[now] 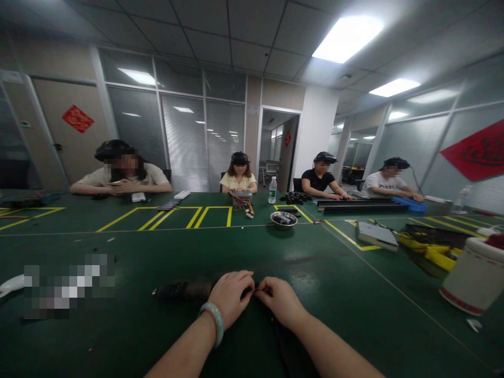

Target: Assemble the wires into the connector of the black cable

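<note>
Left of centre, below the middle of the frame, I have a dark bundle (189,290) lying on the green desk (338,299), its right end hidden behind the left hand (231,298). I judge it light and fairly soft, perhaps slightly slick; I would take it across its thick middle rather than by the narrow left tip. The left hand arches with thumb and fingers drawn narrow, pinching a small dark piece (255,291) at lower centre, just where the right hand (281,300) pinches too. That piece looks thin and easily lost, so fingertips only, I'd say; its exact shape is too dim to tell. Under the right wrist a dark strip (281,338) runs to the bottom edge, probably limp.

For room, a white object (12,285) and a blurred-out item (66,291) bound the sweep at lower left. Ahead, the first obstacle is the metal bowl (284,226), right of centre. Farther right, a grey box (377,235), a yellow tray (439,257) and a pale canister (470,278) hem the right edge; between them and the right forearm I judge there is generous space.
</note>
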The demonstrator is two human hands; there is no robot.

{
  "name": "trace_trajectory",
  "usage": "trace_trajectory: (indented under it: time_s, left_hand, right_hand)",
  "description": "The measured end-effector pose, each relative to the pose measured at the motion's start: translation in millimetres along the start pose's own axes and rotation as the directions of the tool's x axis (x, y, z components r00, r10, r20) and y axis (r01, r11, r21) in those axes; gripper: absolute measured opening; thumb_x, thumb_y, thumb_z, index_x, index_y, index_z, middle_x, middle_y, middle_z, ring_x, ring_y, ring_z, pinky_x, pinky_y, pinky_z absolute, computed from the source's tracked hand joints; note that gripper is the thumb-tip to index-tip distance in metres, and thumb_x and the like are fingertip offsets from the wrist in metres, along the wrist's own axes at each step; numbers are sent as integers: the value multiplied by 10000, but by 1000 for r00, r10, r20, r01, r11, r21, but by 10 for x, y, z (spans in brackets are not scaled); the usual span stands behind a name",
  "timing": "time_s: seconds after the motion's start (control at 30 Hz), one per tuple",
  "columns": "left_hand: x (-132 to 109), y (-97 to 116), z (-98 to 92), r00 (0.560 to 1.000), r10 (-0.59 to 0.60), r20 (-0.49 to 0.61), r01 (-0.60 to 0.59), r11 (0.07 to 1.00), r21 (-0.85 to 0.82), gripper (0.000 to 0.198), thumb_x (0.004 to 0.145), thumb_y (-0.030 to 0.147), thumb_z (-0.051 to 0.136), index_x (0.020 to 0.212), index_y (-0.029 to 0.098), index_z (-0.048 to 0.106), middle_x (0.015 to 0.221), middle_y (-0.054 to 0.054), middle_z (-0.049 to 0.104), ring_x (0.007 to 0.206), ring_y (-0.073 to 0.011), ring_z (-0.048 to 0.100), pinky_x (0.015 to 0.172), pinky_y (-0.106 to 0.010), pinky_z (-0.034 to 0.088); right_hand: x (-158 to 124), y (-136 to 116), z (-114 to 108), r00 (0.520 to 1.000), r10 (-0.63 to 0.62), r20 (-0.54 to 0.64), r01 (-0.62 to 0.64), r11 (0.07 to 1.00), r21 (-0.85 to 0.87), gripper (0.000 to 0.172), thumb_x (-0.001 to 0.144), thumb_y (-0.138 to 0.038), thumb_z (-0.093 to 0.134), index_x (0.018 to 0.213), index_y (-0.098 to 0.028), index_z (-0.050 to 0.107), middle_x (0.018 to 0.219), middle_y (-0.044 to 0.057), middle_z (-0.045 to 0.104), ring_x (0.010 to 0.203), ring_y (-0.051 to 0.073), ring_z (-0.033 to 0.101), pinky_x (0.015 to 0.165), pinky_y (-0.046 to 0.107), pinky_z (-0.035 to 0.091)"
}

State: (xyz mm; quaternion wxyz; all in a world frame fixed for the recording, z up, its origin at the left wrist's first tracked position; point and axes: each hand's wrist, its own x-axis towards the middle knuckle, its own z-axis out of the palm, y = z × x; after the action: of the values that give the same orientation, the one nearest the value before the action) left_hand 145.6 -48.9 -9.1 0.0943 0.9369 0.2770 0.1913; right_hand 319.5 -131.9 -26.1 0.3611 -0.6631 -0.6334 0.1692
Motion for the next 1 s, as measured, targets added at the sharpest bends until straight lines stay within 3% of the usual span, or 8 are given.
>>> trace_trajectory:
  time_s: [0.27,0.5,0.73,1.0]
  left_hand:
    - [0,-6,13,999,-33,11,34,998,-44,239,785,198,543,1012,270,567,1229,-1,596,1139,-207,532,978,-398,370]
    - [6,7,12,999,-44,6,44,998,-44,230,770,211,554,996,249,555,1160,-15,620,1093,-210,551,943,-375,386]
    - [-5,64,-67,999,-42,32,43,998,-40,144,807,193,512,923,256,571,1170,9,624,1102,-200,550,925,-366,389]
    - [15,41,-19,999,-35,40,36,999,-24,159,786,154,519,899,243,587,1158,6,633,1086,-196,552,930,-361,389]
  right_hand:
    - [-3,-58,28,998,56,-23,-56,998,-28,67,812,-265,620,814,-223,672,800,-17,682,751,142,607,669,221,392]
    - [-4,-126,108,992,88,-95,-95,993,-64,51,811,-256,628,789,-228,666,788,-13,684,762,156,601,696,233,383]
    - [1,-100,127,988,110,-105,-116,992,-47,76,807,-282,639,763,-225,662,762,-18,676,730,150,594,671,236,366]
    - [2,-131,181,978,173,-117,-173,985,7,79,785,-297,659,767,-221,671,774,-14,691,747,159,609,682,235,378]
